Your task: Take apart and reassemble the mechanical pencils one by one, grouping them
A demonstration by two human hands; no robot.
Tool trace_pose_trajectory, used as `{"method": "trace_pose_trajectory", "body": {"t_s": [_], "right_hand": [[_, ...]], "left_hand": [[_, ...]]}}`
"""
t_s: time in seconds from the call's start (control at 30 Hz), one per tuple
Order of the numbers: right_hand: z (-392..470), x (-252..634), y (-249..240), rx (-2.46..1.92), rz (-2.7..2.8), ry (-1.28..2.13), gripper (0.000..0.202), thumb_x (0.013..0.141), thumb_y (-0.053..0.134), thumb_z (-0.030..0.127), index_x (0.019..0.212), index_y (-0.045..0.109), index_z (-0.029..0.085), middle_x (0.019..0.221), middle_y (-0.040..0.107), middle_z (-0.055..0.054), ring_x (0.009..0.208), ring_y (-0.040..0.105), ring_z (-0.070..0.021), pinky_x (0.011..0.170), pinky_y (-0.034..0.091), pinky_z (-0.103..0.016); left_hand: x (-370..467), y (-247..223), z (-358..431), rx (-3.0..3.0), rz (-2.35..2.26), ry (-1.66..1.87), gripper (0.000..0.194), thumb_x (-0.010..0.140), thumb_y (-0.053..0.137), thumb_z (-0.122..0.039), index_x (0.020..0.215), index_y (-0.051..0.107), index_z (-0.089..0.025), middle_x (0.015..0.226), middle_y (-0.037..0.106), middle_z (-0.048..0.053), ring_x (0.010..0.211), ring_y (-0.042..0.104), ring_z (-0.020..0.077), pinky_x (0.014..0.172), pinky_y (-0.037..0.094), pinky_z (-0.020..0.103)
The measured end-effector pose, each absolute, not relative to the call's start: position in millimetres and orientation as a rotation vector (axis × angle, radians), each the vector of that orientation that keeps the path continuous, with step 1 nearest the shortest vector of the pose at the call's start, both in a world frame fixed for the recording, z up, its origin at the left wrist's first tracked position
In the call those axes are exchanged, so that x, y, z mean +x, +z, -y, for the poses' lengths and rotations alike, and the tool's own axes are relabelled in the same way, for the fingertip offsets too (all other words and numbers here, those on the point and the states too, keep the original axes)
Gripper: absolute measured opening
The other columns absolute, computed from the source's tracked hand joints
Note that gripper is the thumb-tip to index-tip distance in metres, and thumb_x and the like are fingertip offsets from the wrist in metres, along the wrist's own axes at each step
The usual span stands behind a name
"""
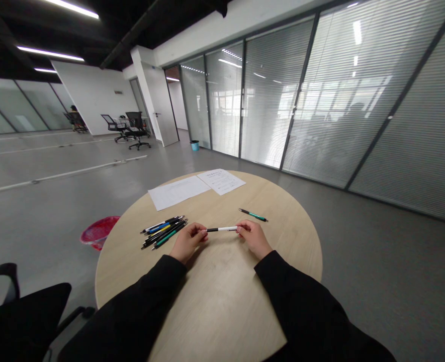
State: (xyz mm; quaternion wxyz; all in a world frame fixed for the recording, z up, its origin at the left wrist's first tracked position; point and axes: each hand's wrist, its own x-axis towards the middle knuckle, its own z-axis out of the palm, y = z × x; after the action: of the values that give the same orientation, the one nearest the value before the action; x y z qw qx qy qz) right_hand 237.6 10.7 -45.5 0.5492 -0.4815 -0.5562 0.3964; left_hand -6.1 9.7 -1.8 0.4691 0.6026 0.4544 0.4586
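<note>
1. Head view, counts: one black-and-white pen (222, 229), one separate green pen (253, 215), two paper sheets (179, 192), and one pen pile (164, 233). Overlap prevents an exact pile count; several are visible.
2. Location: the sheets lie toward the far edge of the round table (222, 296); the pile, toward its left edge; the green pen, beyond the right hand.
3. Left hand (187, 242): fingers closed, gripping the black-and-white pen's dark end.
4. Right hand (256, 240): fingertips pinched on its white end.
5. Black-and-white pen: held crosswise between both hands, over the table's middle.
</note>
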Motion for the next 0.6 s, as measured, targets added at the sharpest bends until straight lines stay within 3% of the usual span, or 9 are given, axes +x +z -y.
{"method": "trace_pose_trajectory", "body": {"t_s": [0.6], "right_hand": [[-8.3, 239.1, -41.7, -1.091, 1.387, 0.837, 0.017, 0.081, 0.064, 0.033, 0.086, 0.070, 0.019, 0.075, 0.069, -0.004, 0.069, 0.065, -0.0187, 0.068, 0.052, -0.030]], "left_hand": [[-5.8, 0.9, -7.6, 1.319, -1.034, 1.117, 0.038, 0.067, 0.082, -0.046, 0.076, 0.060, -0.016, 0.063, 0.065, 0.000, 0.057, 0.061, 0.0139, 0.057, 0.046, 0.026]]}}
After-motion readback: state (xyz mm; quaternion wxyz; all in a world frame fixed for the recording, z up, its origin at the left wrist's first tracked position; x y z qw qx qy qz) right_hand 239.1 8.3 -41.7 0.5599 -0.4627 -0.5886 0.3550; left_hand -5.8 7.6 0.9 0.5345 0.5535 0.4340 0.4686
